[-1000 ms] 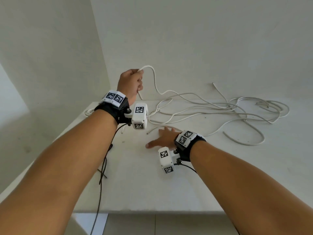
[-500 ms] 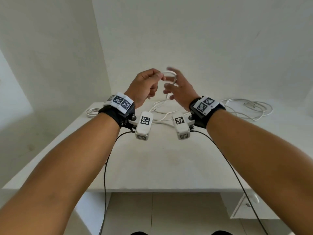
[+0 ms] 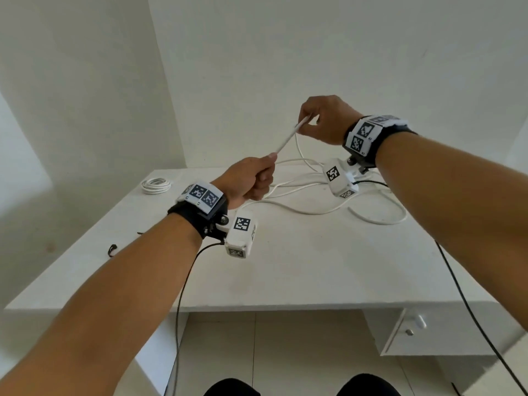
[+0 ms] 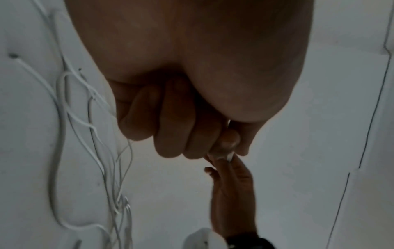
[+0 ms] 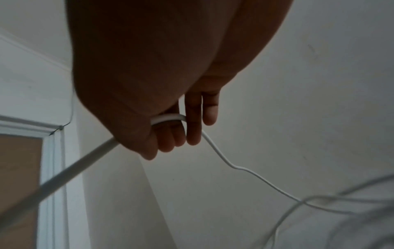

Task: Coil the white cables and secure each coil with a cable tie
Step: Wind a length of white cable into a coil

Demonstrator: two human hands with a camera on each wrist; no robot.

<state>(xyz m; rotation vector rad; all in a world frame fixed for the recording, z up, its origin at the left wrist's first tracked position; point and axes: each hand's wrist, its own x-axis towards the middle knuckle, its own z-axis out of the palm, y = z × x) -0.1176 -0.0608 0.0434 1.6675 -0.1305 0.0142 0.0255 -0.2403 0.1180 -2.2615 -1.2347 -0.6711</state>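
Fingers of the left hand are curling tight and pinching one end of a white cable above the table. Higher up and farther back, the right hand is pinching the same cable, pulling that bit straight. More cable is lying loose on the table. A finished coil is sitting far left.

White walls, desk (tiled floor)
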